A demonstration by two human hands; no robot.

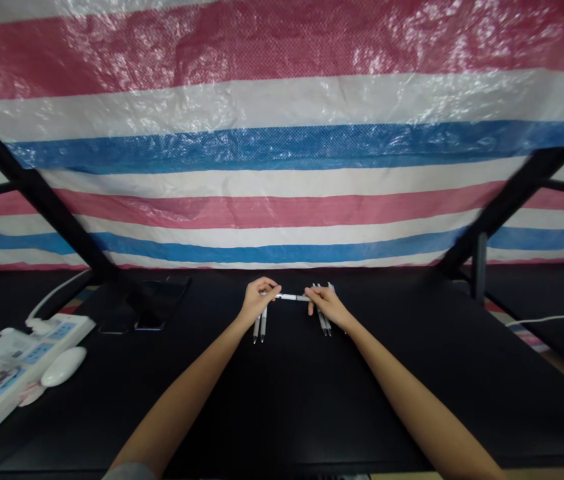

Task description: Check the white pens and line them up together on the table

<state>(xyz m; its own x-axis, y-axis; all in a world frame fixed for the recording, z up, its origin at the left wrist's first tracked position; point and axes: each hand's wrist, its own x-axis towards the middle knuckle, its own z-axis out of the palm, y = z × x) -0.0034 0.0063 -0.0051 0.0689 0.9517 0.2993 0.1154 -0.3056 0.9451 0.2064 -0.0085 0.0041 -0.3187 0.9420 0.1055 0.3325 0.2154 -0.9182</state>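
A white pen (292, 297) is held level between my two hands above a black table (282, 400). My left hand (258, 298) pinches its left end and my right hand (326, 304) grips its right end. Two more pens (260, 328) lie on the table under my left hand. Several others (325, 323) lie under and behind my right hand, partly hidden by it.
A white power strip (17, 360) with plugs and a white mouse (63, 366) sit at the left. Two dark phones (155, 308) lie left of centre. Black frame bars (37, 193) slant up on both sides. A striped tarp (282, 167) hangs behind. A white cable (552, 320) runs at right.
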